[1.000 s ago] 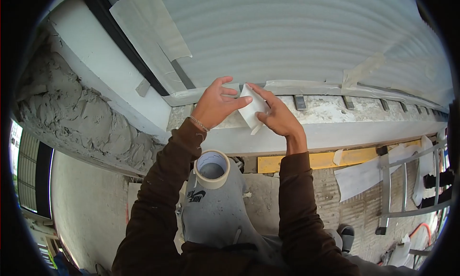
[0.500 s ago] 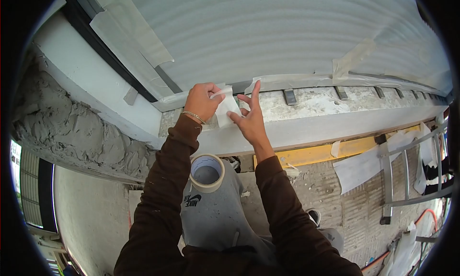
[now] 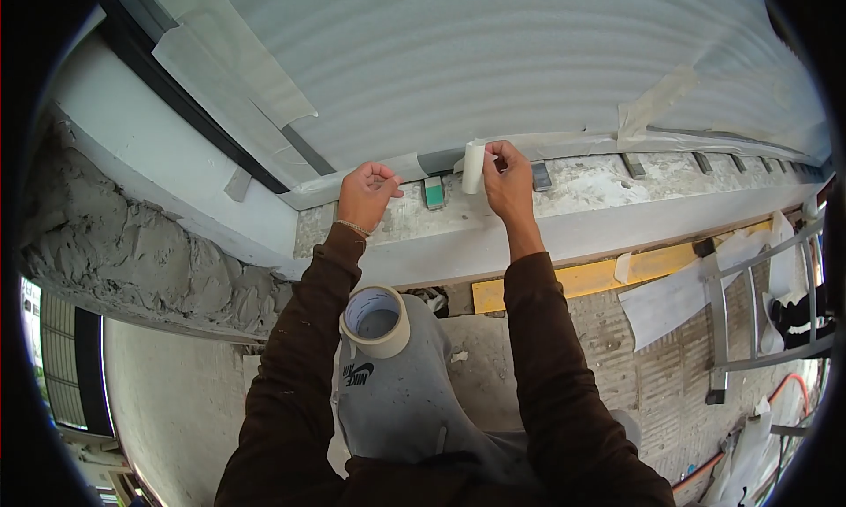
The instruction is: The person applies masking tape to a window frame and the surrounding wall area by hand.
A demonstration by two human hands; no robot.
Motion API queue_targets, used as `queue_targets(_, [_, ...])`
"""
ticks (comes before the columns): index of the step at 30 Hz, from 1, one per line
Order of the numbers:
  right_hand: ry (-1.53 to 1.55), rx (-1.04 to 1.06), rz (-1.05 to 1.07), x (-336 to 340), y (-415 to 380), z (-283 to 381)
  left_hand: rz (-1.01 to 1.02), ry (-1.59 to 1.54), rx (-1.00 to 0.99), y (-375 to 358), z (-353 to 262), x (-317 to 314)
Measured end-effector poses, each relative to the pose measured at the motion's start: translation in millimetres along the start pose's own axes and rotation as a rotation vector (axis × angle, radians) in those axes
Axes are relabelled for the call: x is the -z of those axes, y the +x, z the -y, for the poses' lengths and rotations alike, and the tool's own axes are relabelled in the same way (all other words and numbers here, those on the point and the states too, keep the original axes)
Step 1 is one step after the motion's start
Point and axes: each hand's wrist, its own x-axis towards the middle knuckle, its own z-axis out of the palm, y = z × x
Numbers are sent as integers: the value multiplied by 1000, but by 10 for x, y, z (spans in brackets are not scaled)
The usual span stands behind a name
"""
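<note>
A curled strip of pale masking tape (image 3: 473,167) hangs upright from my right hand (image 3: 511,183), whose fingers pinch its edge above the sill (image 3: 582,188). My left hand (image 3: 368,192) is over the left part of the sill, its fingers curled together; whatever they may hold is too small to make out. Between the hands a green-and-grey block (image 3: 434,192) lies against the window's lower frame. Tape (image 3: 401,166) covers the frame on either side of a bare dark section. A wide tape roll (image 3: 376,322) rests on my grey-trousered leg.
Plastic sheeting (image 3: 493,58) covers the window above. Rough wet-looking mortar (image 3: 159,243) lines the left wall. A yellow board (image 3: 582,281), white paper (image 3: 674,309) and a metal ladder (image 3: 718,331) are at the right. An orange hose (image 3: 790,379) lies at lower right.
My right hand has moved right with the tape strip, which is now curled and away from my left hand. The green-and-grey block has come into view between them.
</note>
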Motion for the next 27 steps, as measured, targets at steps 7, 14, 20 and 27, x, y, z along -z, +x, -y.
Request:
queue_targets(7, [-109, 29, 334, -1, -109, 610, 223, 26, -160, -373, -548, -286])
queue_targets(14, [-318, 34, 329, -86, -232, 668, 158, -16, -54, -252, -511, -251])
queue_targets(20, [-167, -8, 371, -91, -237, 340, 185, -60, -10, -129, -206, -109])
queue_targets(27, [27, -48, 322, -99, -242, 200, 140, 189, -135, -130, -73, -94])
